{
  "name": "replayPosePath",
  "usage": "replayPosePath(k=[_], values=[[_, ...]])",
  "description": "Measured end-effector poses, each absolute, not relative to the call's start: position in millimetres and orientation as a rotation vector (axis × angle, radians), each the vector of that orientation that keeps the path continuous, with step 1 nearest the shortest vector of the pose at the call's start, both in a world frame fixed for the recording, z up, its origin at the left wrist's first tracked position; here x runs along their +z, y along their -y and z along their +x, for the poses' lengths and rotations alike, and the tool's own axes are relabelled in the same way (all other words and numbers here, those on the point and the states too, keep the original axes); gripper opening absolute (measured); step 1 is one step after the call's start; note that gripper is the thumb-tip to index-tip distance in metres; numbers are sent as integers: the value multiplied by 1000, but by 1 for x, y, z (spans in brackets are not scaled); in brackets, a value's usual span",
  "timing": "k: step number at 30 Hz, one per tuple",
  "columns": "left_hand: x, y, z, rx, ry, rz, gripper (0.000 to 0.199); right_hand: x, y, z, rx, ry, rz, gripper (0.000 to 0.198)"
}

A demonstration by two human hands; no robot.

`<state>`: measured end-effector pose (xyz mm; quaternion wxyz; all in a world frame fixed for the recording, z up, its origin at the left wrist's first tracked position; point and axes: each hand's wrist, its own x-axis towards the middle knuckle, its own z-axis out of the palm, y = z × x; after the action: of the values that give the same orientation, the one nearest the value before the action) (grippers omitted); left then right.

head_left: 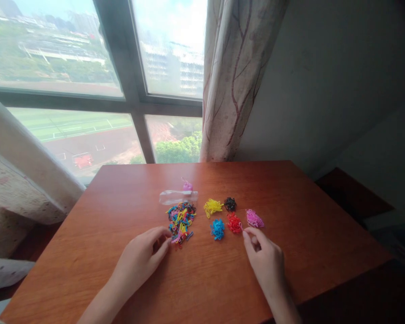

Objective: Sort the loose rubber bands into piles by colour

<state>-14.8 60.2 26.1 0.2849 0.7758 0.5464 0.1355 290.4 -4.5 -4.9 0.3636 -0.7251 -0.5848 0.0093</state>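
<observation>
My right hand (265,258) pinches a small pink rubber band (241,227) between thumb and forefinger. That band hangs between the red rubber band pile (234,223) and the pink rubber band pile (255,218). At the near left edge of a mixed-colour rubber band pile (182,220) is my left hand (145,249), its thumb and fingertips drawn together. Whatever may be between those fingertips is too small to make out. Separate piles of blue (218,229), yellow (213,207) and black (230,204) rubber bands lie between the hands.
A clear plastic bottle (175,197) lies on its side behind the mixed pile. Beside it is a purple cap (187,185) with a loop. The wooden table (189,288) stands against a window (131,101) with patterned curtains (229,81).
</observation>
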Motion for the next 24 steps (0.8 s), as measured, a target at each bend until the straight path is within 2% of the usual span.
replayPosePath(k=[7, 18, 24], values=[[22, -61, -16, 355, -1490, 2065, 24, -17, 0, 344, -17, 1397, -2080, 42], [25, -62, -15, 361, -1490, 2039, 25, -22, -5, 351, 107, 1319, -2234, 32], [26, -61, -16, 367, -1474, 2029, 26, -19, -2, 347, 68, 1325, -2161, 35]])
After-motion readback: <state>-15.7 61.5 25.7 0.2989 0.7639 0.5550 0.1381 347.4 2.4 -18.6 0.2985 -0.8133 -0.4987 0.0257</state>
